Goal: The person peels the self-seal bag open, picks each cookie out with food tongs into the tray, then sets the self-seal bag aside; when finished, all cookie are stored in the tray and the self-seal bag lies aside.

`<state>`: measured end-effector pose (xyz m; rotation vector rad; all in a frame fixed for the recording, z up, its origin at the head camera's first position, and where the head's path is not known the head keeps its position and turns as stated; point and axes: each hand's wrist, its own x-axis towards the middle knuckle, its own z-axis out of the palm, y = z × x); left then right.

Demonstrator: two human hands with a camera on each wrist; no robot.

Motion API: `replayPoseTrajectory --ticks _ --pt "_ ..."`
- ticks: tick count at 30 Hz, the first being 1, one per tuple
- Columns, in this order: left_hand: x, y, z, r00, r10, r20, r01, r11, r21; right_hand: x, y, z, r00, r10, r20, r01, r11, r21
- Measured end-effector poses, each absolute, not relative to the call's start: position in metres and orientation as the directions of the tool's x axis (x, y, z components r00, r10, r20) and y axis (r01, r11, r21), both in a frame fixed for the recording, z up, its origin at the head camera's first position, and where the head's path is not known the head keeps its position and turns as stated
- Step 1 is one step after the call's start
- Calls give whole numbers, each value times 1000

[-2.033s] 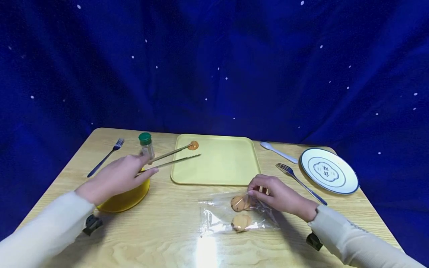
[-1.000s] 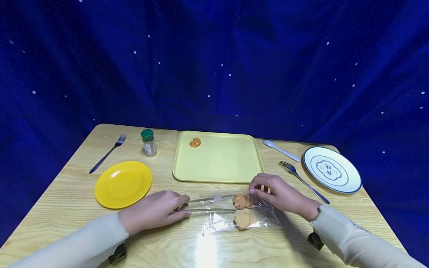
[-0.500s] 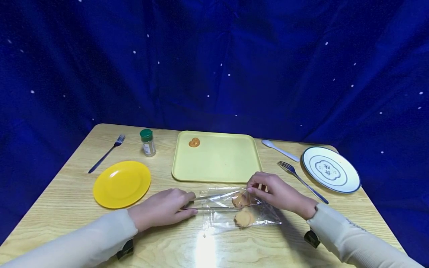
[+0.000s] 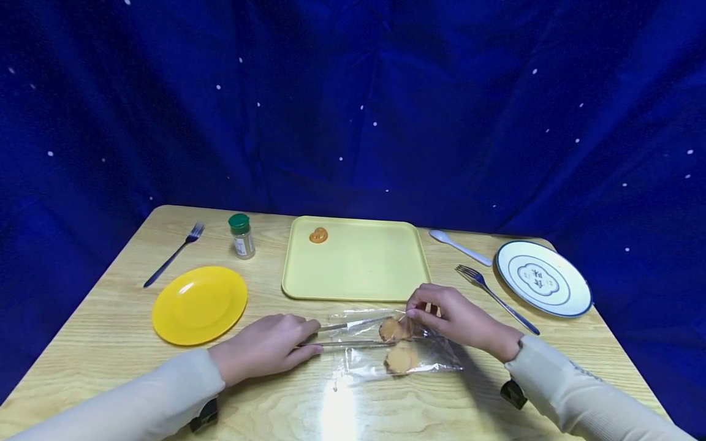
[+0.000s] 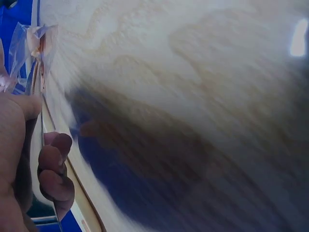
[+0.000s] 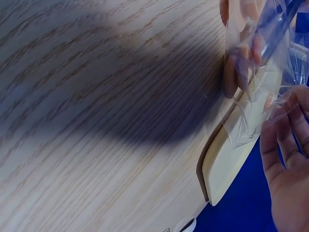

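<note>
Silvery metal tongs (image 4: 353, 344) with two long, parted arms extend from the left hand (image 4: 267, 346), whose thumb and fingers grip them near the closed end. Their tips lie within the crinkled, clear plastic bag (image 4: 361, 366) on the pale wood-grain desk (image 4: 276, 407), close to the biscuits; whether they touch any cannot be told. Thumb and fingers of the right hand (image 4: 455, 318) pinch the bag's upper edge, beside the darker group. Two small groups of round biscuits show through the plastic: brown, dark-flecked biscuits (image 4: 390, 329) and, nearer the wearer, pale golden biscuits (image 4: 401, 358).

Just beyond the bag sits a pale yellow rectangular tray (image 4: 364, 263), with one orange-brown, pretzel-shaped biscuit (image 4: 318, 235) at its far left. Left of the tray stand a green-capped clear shaker (image 4: 242, 239), a bright yellow round plate (image 4: 198, 306) and a dark metal fork (image 4: 175, 254). Right of it lie a pale lavender spoon (image 4: 460, 248), a second metal fork (image 4: 499, 301) and a white plate with a dark blue rim (image 4: 570, 288).
</note>
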<state>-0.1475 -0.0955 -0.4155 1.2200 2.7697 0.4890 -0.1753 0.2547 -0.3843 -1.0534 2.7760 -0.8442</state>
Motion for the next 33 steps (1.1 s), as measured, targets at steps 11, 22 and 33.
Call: replayPoseTrajectory --ticks 11,22,33 --pt "-138 -138 -399 -735 673 83 661 684 308 -177 261 -389 -763 -622 175 -605 594 -530" --pt "-139 -177 -385 -791 590 162 611 749 255 -183 278 -397 -822 -534 197 -521 567 -637" --pt "-165 -165 -372 -830 537 152 558 791 251 -184 286 -402 -835 -531 144 -468 548 -693"
